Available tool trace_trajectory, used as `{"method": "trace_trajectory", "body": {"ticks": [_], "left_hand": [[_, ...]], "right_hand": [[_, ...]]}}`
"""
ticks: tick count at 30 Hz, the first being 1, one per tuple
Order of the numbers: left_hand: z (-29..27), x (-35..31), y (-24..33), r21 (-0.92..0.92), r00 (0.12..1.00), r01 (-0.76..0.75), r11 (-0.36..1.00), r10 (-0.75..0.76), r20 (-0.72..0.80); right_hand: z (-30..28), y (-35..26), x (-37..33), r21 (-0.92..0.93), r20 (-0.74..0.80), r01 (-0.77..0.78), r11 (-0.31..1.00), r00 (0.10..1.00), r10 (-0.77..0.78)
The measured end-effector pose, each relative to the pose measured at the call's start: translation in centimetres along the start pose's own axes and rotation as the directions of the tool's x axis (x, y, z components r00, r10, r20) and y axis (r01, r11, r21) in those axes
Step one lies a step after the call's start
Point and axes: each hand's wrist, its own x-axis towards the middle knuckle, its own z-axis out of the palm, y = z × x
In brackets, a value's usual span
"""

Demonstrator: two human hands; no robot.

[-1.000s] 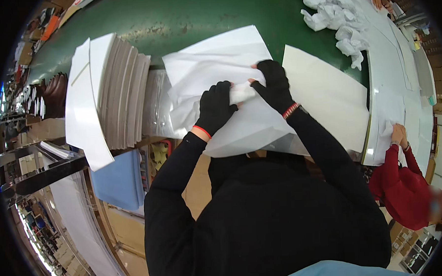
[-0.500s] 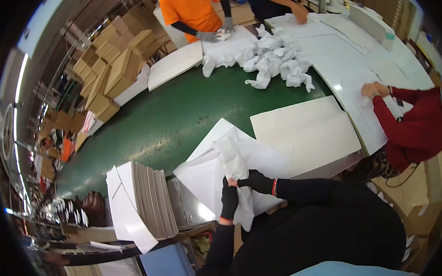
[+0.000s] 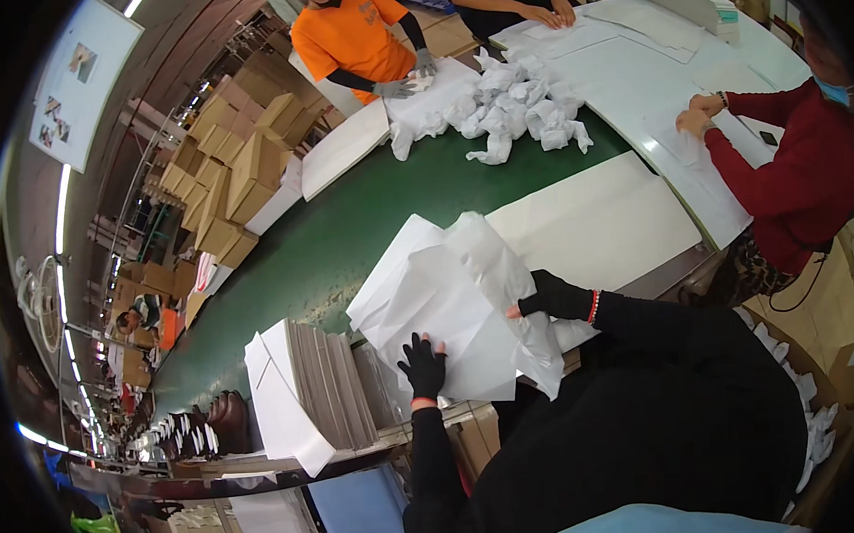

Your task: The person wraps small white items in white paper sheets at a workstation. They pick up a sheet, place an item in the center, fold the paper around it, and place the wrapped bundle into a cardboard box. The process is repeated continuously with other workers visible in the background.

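Observation:
White tissue paper (image 3: pixel 453 308) lies spread over a flat pile of white sheets in front of me. My left hand (image 3: pixel 422 367), in a black fingerless glove, rests on the paper's near left part with its fingers spread. At the right side, my right hand (image 3: pixel 554 297), gloved the same way, grips a crumpled, puffed-up fold of the tissue paper (image 3: pixel 503 263), its thumb showing. Whether anything lies inside that fold is hidden.
Left of my hands stands a tall stack of white-and-grey board sheets (image 3: pixel 327 385). A large white board (image 3: pixel 597 221) lies to the right. Crumpled white paper wads (image 3: pixel 515 105) are heaped across the green belt (image 3: pixel 376 188). Co-workers stand around, one in red (image 3: pixel 775 156) nearby.
The narrow bundle that both hands held together is now opened out wide. My left hand has released it and lies flat; my right hand has moved right and away. The view has tilted.

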Motion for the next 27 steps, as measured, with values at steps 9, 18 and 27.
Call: {"method": "trace_trajectory", "body": {"ticks": [9, 18, 27], "left_hand": [[-17.5, -6.4, 14.8, -0.952, 0.915, -0.297, -0.07, 0.263, -0.305], [-19.0, -7.8, 15.5, -0.973, 0.964, -0.228, 0.02, -0.136, -0.229], [-14.1, -7.5, 15.9, -0.714, 0.848, -0.335, 0.614, -0.134, -0.513]], "right_hand": [[3.0, -3.6, -2.0, -0.422, 0.212, 0.252, 0.871, 0.961, -0.176], [4.4, -4.4, -2.8, -0.429, 0.354, 0.323, 0.843, 0.919, -0.172], [3.7, -2.2, -3.5, -0.552, 0.451, 0.335, 0.764, 0.89, -0.065]]}}
